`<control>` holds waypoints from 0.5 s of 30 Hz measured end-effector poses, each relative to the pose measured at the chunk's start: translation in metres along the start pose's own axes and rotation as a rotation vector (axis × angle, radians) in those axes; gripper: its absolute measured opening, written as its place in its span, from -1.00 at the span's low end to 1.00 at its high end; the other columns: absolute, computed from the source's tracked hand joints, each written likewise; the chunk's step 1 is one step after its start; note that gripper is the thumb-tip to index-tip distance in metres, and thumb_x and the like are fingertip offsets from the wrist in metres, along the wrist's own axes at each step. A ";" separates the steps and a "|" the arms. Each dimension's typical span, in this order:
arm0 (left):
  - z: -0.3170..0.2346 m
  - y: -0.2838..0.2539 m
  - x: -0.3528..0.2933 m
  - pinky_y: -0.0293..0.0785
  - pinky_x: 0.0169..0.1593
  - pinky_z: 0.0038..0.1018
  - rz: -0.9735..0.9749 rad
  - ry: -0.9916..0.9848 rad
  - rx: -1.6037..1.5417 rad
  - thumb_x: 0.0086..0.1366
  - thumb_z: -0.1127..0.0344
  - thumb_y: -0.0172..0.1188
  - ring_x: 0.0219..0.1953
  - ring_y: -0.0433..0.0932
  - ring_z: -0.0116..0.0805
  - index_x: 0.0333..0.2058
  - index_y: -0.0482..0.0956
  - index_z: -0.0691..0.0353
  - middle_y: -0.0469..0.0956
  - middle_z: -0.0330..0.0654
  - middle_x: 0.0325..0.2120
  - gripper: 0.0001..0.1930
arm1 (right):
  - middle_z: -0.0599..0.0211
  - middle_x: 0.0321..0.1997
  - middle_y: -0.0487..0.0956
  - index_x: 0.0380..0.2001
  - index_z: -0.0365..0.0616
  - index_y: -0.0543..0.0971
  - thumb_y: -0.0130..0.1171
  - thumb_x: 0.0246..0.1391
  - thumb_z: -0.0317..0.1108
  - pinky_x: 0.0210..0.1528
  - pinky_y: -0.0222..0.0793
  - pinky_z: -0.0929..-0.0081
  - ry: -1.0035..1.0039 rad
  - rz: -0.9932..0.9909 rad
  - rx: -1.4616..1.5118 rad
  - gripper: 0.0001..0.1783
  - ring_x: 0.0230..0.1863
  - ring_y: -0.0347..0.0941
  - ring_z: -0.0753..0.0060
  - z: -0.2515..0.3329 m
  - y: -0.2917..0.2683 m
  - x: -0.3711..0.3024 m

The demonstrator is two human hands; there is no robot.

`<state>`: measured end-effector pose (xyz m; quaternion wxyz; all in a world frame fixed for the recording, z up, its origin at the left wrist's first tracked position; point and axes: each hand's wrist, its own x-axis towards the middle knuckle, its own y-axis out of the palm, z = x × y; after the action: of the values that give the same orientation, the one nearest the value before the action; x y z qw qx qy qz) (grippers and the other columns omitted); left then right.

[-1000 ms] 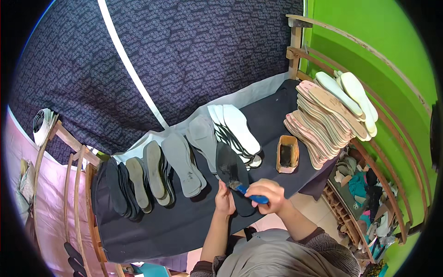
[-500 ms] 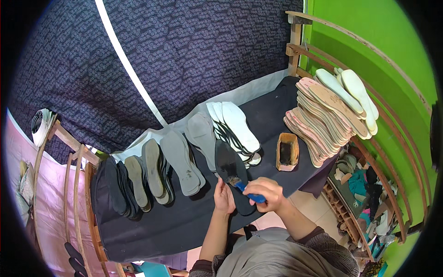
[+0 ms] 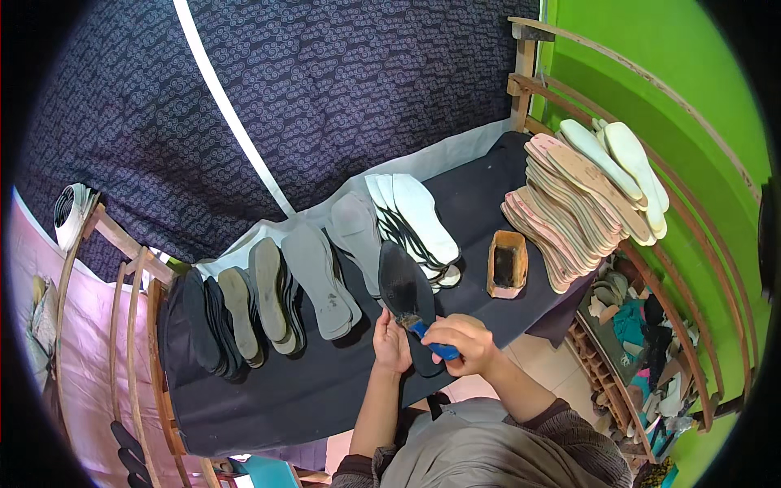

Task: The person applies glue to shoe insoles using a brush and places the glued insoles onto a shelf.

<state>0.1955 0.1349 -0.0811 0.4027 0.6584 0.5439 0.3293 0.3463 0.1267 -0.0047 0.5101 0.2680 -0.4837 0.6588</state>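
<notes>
A dark shoe sole (image 3: 407, 281) is in my left hand (image 3: 393, 348), whose fingers grip its left edge near the middle. Its long wide end points away from me and looks darker and shinier in patches. My right hand (image 3: 465, 340) is closed around a brush with a blue handle (image 3: 443, 351). The bristle end rests against the sole's narrow middle. To the right, a worn rectangular tub (image 3: 494, 264) with dark residue inside stands on the black-covered table (image 3: 285, 407).
Stacks of grey soles (image 3: 317, 281), black soles (image 3: 202, 329) and white-topped soles (image 3: 423, 224) line the table's far side. At right rises a tall pile of beige insoles (image 3: 565, 215). A wooden rail (image 3: 700, 309) and a shelf of scraps (image 3: 643, 350) flank it.
My right hand and the brush have shifted slightly left, with the handle now tilted more steeply. The sole stays in my left hand, nearly in place.
</notes>
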 end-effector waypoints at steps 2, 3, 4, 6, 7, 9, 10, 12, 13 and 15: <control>0.001 -0.002 -0.001 0.39 0.03 -0.32 0.069 -0.038 -0.098 0.37 0.01 -0.32 -0.05 0.47 -0.22 0.02 0.34 0.17 0.46 -0.14 -0.07 -0.55 | 0.17 -0.41 0.56 -0.39 -0.23 0.57 0.23 -0.23 -0.48 -0.42 0.44 0.44 -0.010 -0.088 -0.005 -0.79 -0.46 0.53 0.20 -0.001 0.001 0.006; 0.001 -0.006 -0.001 0.39 0.03 -0.32 0.070 -0.039 -0.097 0.37 0.01 -0.32 -0.05 0.47 -0.22 0.02 0.34 0.17 0.46 -0.14 -0.07 -0.55 | 0.17 -0.38 0.56 -0.37 -0.23 0.58 0.25 -0.25 -0.48 -0.41 0.44 0.43 -0.034 -0.111 -0.010 -0.75 -0.46 0.53 0.19 -0.002 0.002 0.009; 0.001 -0.012 0.000 0.43 -0.02 -0.32 0.180 -0.106 -0.153 0.37 -0.01 -0.31 -0.10 0.50 -0.23 -0.03 0.37 0.16 0.49 -0.12 -0.13 -0.56 | 0.17 -0.38 0.56 -0.37 -0.23 0.58 0.25 -0.25 -0.48 -0.41 0.44 0.43 -0.033 -0.112 -0.011 -0.75 -0.46 0.53 0.19 -0.003 0.003 0.011; 0.001 -0.009 0.000 0.46 -0.07 -0.33 0.289 -0.180 -0.211 0.36 -0.02 -0.31 -0.15 0.53 -0.23 -0.08 0.39 0.16 0.51 -0.11 -0.19 -0.57 | 0.17 -0.37 0.55 -0.40 -0.23 0.58 0.26 -0.27 -0.48 -0.42 0.44 0.43 -0.051 -0.082 -0.050 -0.77 -0.46 0.52 0.19 -0.005 0.005 0.011; 0.002 -0.006 -0.002 0.48 -0.11 -0.34 0.201 -0.161 -0.204 0.36 -0.02 -0.30 -0.19 0.54 -0.24 -0.13 0.40 0.16 0.52 -0.11 -0.24 -0.58 | 0.18 -0.39 0.55 -0.43 -0.22 0.59 0.27 -0.28 -0.46 -0.42 0.44 0.43 -0.047 -0.076 -0.068 -0.78 -0.45 0.52 0.20 -0.002 0.005 0.012; 0.002 -0.013 0.000 0.47 -0.07 -0.29 0.128 -0.108 -0.222 0.36 -0.02 -0.32 -0.16 0.54 -0.19 -0.07 0.38 0.19 0.52 -0.05 -0.19 -0.54 | 0.18 -0.41 0.55 -0.43 -0.22 0.59 0.27 -0.28 -0.47 -0.42 0.44 0.43 -0.032 -0.077 -0.049 -0.78 -0.46 0.52 0.20 0.001 0.004 0.007; 0.003 -0.015 -0.001 0.47 -0.07 -0.29 0.126 -0.104 -0.223 0.36 -0.02 -0.32 -0.16 0.54 -0.19 -0.07 0.38 0.19 0.52 -0.05 -0.19 -0.54 | 0.19 -0.43 0.55 -0.43 -0.21 0.59 0.27 -0.28 -0.47 -0.42 0.44 0.43 -0.016 -0.079 -0.034 -0.78 -0.47 0.52 0.21 0.003 0.004 0.003; 0.000 0.006 0.000 0.44 0.00 -0.24 0.060 -0.035 -0.104 0.35 0.01 -0.41 -0.10 0.50 -0.07 0.06 0.27 0.29 0.48 0.07 -0.14 -0.47 | 0.19 -0.46 0.54 -0.43 -0.21 0.58 0.24 -0.28 -0.50 -0.42 0.44 0.44 0.013 -0.078 -0.041 -0.79 -0.49 0.51 0.23 0.005 0.001 -0.004; -0.002 0.001 0.002 0.35 0.09 -0.20 0.136 -0.051 -0.023 0.34 0.01 -0.42 -0.09 0.49 -0.02 0.07 0.26 0.32 0.46 0.12 -0.09 -0.45 | 0.19 -0.47 0.54 -0.44 -0.22 0.58 0.23 -0.29 -0.51 -0.42 0.44 0.44 0.027 -0.048 -0.026 -0.79 -0.50 0.51 0.23 0.004 0.000 -0.008; -0.002 -0.003 0.002 0.32 0.11 -0.20 0.117 -0.069 0.023 0.34 0.02 -0.41 -0.06 0.47 -0.03 0.08 0.25 0.31 0.45 0.10 -0.07 -0.45 | 0.17 -0.47 0.55 -0.46 -0.23 0.57 0.20 -0.36 -0.57 -0.38 0.45 0.42 0.064 -0.016 0.012 -0.77 -0.48 0.52 0.23 0.007 -0.002 -0.011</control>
<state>0.1932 0.1371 -0.0828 0.3938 0.7047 0.4938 0.3231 0.3508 0.1160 -0.0109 0.5292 0.2536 -0.4609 0.6657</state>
